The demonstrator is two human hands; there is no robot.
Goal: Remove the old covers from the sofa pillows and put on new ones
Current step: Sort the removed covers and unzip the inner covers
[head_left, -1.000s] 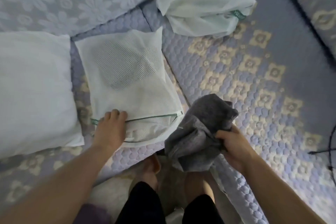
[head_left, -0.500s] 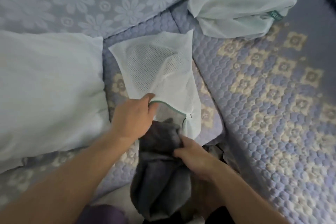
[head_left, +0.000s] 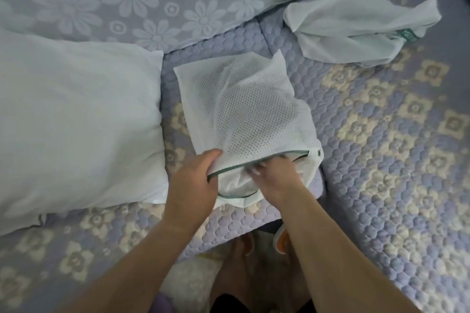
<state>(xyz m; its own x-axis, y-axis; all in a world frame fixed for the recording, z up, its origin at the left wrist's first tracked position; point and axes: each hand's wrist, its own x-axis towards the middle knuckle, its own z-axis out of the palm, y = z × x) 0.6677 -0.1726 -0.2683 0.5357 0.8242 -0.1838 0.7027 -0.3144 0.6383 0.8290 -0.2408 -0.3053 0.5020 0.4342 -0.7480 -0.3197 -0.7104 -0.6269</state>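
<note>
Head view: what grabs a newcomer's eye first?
Centre frame, both hands work a white mesh laundry bag on the quilted sofa cover: the left hand grips its green-zippered opening, the right hand reaches inside. A bare white pillow fills the left, and a second, crumpled mesh bag lies top right.

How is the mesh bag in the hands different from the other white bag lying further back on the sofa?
The near mesh bag is held: the left hand grips its green-edged opening and the right hand reaches inside. The far bag lies untouched. The near bag is spread fairly flat and a dark shape shows through its mesh; the far bag is crumpled and shows no such shape. Both are white with green trim and lie on the quilted sofa.
</note>
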